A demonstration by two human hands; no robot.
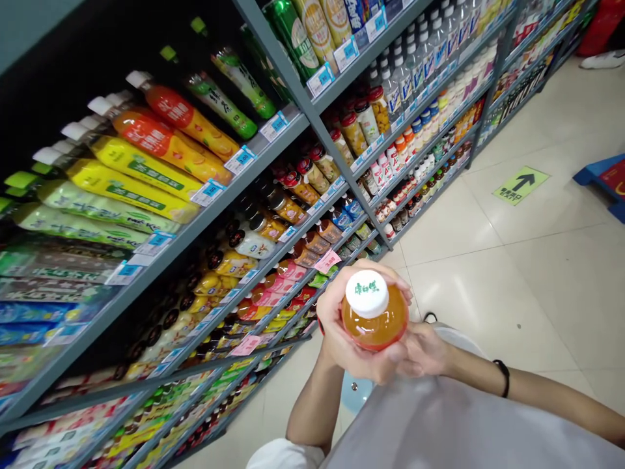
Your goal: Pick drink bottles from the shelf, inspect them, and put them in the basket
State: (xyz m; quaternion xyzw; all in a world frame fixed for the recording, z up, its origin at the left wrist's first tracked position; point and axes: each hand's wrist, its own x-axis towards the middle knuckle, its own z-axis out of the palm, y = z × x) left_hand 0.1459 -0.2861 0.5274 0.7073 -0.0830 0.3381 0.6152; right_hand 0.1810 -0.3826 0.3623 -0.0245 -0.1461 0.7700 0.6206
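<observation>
Amber drink btl. (375, 326): clear, glossy plastic, round shoulder, reddish lower rim, smooth white screw cap w/ green characters on top. Location: held up in front of the person's body, beside the shelving rack's (297, 98) front edge, above the floor.

L hand (342, 332): closed round the btl., fingers along the far side, thumb on the near side. R hand (422, 352): at the btl.'s lower right, against the L hand; fingers partly hidden, so cannot tell whether it grips. Black wristband (501, 378) on R wrist.

Rack: grey, straight-edged shelves w/ price tags along front edges. Upper L shelf, toward its R end: orange drink btls. (170, 140) w/ white caps, green tea btls. (222, 104) nearest the corner; yellow btls. (141, 176) farther L. Adjoining bay, top shelf, L corner: green can (293, 42); clear btls. (424, 58) one shelf down.

Floor (449, 280): glossy pale tiles, w/ flat green arrow sticker (521, 184) near the rack's base; blue stand (603, 179) at far R.

Obstructions: hands + btl. cover part of the floor; grey garment (420, 430) and forearms mostly hide a pale-blue object (355, 394) below, type unclear.
</observation>
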